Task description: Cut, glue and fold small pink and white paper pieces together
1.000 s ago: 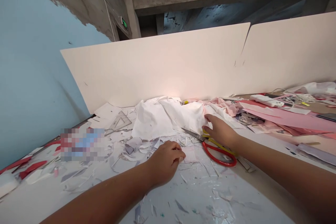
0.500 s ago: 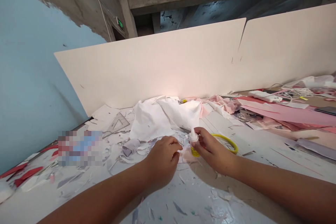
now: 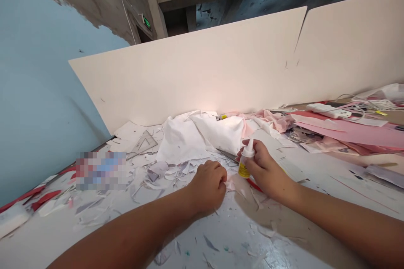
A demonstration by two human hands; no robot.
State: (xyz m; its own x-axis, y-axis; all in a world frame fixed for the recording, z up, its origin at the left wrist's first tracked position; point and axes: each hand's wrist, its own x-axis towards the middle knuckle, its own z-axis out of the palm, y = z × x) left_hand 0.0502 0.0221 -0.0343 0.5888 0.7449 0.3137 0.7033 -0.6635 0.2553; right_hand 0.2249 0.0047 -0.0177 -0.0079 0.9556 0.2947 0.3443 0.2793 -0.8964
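Grasping the small bottle [image 3: 243,166] in our right hand [image 3: 264,170], nozzle up and leaning slightly right, we have it right of the pink scrap [image 3: 231,184]; our curled left hand [image 3: 208,185] is closer to it, though whether pinching it we cannot tell.

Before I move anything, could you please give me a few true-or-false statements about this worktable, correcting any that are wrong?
1. The right hand holds a yellow-labelled squeeze bottle. True.
2. The bottle's nozzle points downward. False: it points upward.
3. A set square lies to the left of the white cloth. True.
4. The left hand grips the scissors. False: it is at a pink scrap; the scissors lie partly hidden by the right hand.
5. A white power strip is right of the cloth. True.
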